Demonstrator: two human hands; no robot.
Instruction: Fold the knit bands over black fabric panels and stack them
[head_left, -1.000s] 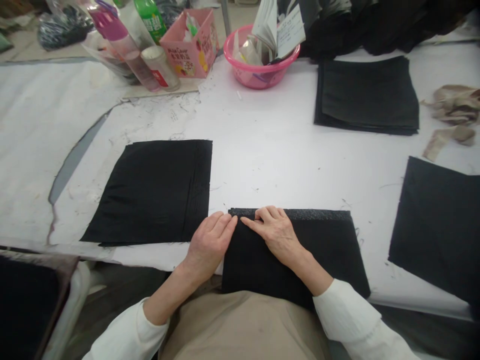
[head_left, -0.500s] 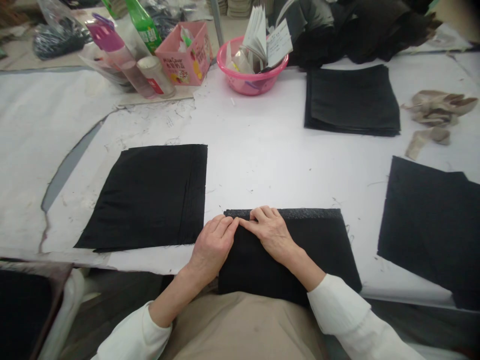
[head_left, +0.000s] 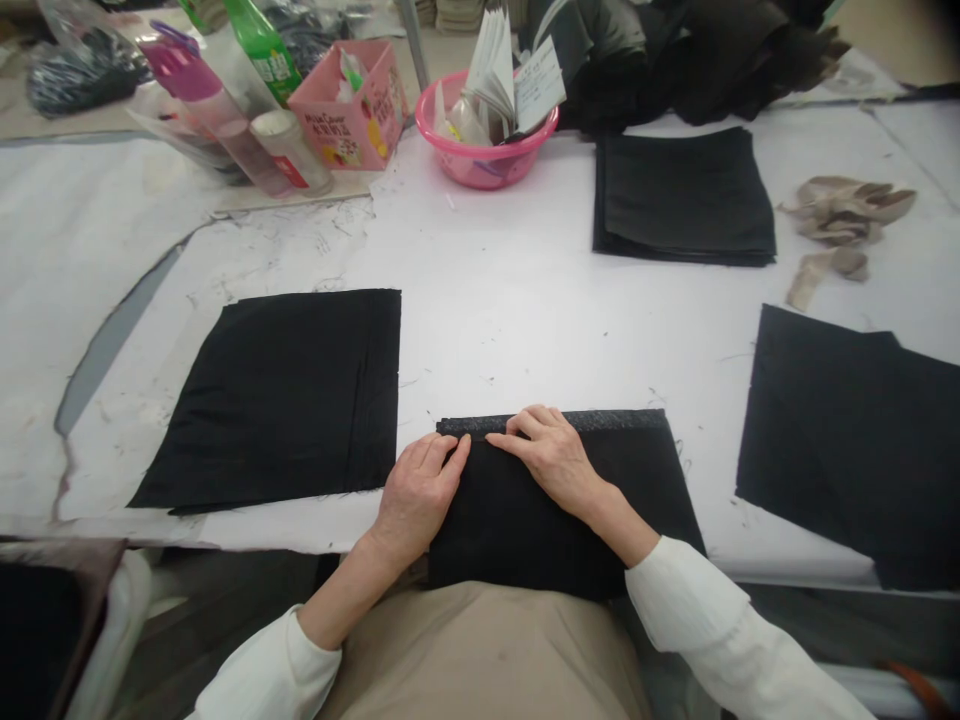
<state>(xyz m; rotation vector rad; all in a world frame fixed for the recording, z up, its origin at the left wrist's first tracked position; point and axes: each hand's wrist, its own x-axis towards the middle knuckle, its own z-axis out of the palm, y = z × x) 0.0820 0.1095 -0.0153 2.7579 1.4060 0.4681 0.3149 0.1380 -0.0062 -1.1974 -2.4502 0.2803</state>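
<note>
A black fabric panel (head_left: 525, 520) lies in front of me, its near edge against my body. Along its far edge runs a speckled grey strip (head_left: 622, 420). At the far left corner, my left hand (head_left: 422, 490) pinches the panel's edge between thumb and fingers. My right hand (head_left: 551, 455) is a short way to the right, thumb stretched towards the left hand and fingers curled at the strip. Both hands press on the same edge. Whether one layer or several lie under the fingers is hidden.
Stacks of black fabric lie at the left (head_left: 277, 400), far right (head_left: 682, 195) and right (head_left: 840, 440). A pink basin (head_left: 487, 165) holds papers. Beside it stand a pink box (head_left: 352, 110), a white-lidded jar (head_left: 292, 150) and bottles. Beige cloth scraps (head_left: 847, 215) lie at right.
My right hand has slid right along the panel's edge, opening a small gap from my left hand. The view has shifted slightly, so the table's things appear further left.
</note>
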